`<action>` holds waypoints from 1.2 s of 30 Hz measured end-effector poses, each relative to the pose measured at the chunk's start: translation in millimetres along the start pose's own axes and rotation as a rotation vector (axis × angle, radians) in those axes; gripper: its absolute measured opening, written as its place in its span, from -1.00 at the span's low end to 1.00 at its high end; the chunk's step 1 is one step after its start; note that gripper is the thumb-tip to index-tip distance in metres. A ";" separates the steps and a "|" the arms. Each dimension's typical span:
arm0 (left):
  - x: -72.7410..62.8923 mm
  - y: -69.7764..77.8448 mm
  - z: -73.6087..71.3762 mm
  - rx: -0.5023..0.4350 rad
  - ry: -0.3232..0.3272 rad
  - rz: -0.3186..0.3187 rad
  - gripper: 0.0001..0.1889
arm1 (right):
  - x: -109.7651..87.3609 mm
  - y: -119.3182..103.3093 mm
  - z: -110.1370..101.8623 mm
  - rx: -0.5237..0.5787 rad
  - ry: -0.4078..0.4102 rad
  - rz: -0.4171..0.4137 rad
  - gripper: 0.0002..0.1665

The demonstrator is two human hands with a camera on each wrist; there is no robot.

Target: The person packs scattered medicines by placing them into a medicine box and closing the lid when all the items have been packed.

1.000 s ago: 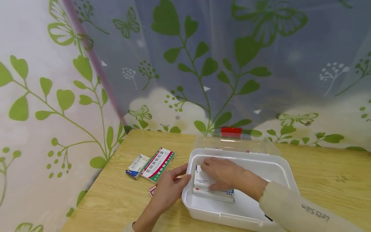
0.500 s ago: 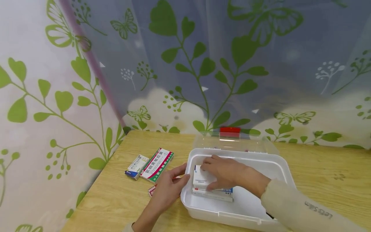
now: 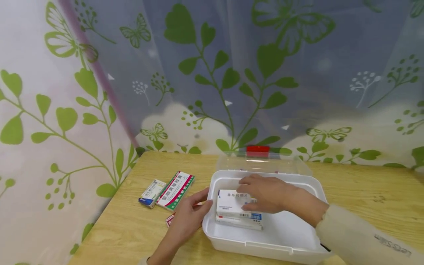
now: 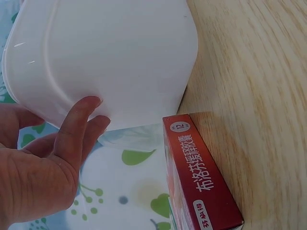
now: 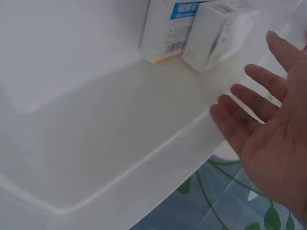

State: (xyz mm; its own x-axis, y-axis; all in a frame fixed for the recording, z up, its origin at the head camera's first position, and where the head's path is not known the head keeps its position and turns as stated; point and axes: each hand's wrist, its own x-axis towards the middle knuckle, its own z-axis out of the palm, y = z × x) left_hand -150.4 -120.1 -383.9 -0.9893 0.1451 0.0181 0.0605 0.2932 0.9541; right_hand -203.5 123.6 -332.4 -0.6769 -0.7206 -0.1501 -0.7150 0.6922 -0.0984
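A white plastic storage box (image 3: pixel 238 244) stands on the table with its clear lid (image 3: pixel 232 162) folded back. In its left end lie several medicine boxes, a white one (image 3: pixel 228 202) on top. Over them my right hand (image 3: pixel 269 194) hovers palm down, fingers spread. In the right wrist view those fingers are apart from the white boxes (image 5: pixel 211 43). My left hand (image 3: pixel 187 217) touches the storage box's left wall from outside, fingertips against the plastic in the left wrist view. Beside it, partly hidden in the head view, is a red medicine box (image 4: pixel 201 172).
Left of the storage box lie a green, white and red medicine box (image 3: pixel 175 190) and a smaller white and blue one (image 3: pixel 151 193). A red latch (image 3: pixel 257 151) sits on the lid's far edge. Patterned curtain (image 3: pixel 218 73) hangs behind the wooden table (image 3: pixel 351 221).
My right hand has lifted off the white medicine box and shifted right, uncovering its printed top. The left hand stays at the storage box's wall. The head view has shifted slightly.
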 end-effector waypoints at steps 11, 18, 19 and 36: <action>-0.9 0.8 -0.1 -0.021 -0.008 -0.003 -0.53 | -19.6 1.5 -25.8 0.034 0.044 -0.033 -0.46; -0.9 0.7 -0.1 -0.017 -0.007 -0.007 -0.53 | -33.3 8.0 -40.8 0.021 0.088 -0.008 -0.45; -1.0 0.9 0.1 -0.010 -0.005 -0.006 -0.53 | -36.3 10.1 -42.2 0.018 0.099 -0.008 -0.46; -0.2 0.2 2.5 0.004 0.000 -0.016 -0.55 | -117.2 67.2 -30.1 -0.010 0.379 0.053 -0.58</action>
State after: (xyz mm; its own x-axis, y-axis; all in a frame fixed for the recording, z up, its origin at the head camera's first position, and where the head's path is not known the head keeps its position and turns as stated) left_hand -149.8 -117.8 -384.5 -0.9901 0.1400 0.0031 0.0453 0.2998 0.9529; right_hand -177.5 253.4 -291.8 -0.7284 -0.6490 0.2198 -0.6776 0.7299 -0.0901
